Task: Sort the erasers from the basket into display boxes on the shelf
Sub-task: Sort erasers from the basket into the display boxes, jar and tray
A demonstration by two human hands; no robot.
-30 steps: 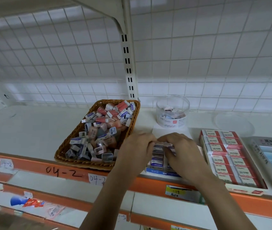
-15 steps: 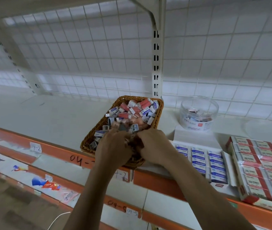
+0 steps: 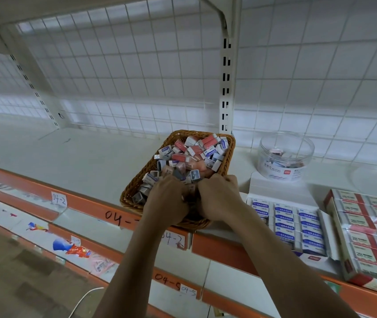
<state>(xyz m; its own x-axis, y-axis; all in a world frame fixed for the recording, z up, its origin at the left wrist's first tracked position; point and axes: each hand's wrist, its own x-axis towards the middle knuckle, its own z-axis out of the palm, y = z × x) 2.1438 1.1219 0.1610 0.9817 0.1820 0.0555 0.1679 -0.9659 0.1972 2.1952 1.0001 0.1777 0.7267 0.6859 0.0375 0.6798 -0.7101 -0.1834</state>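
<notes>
Right now I am watching both hands digging into the near end of the wicker basket (image 3: 132,191), which is sitting at the front edge of the shelf (image 3: 79,161). The left hand (image 3: 169,198) and right hand (image 3: 217,198) are lying knuckles up, side by side, fingers curling down into the mixed erasers (image 3: 196,152); whether either is gripping one I cannot tell. Just beside the basket, toward the shelf's right end, the display box (image 3: 297,226) of blue-labelled stock is lying open, with a red-banded box (image 3: 371,230) beyond it and a clear tub (image 3: 284,157) standing behind, nearer the back edge.
</notes>
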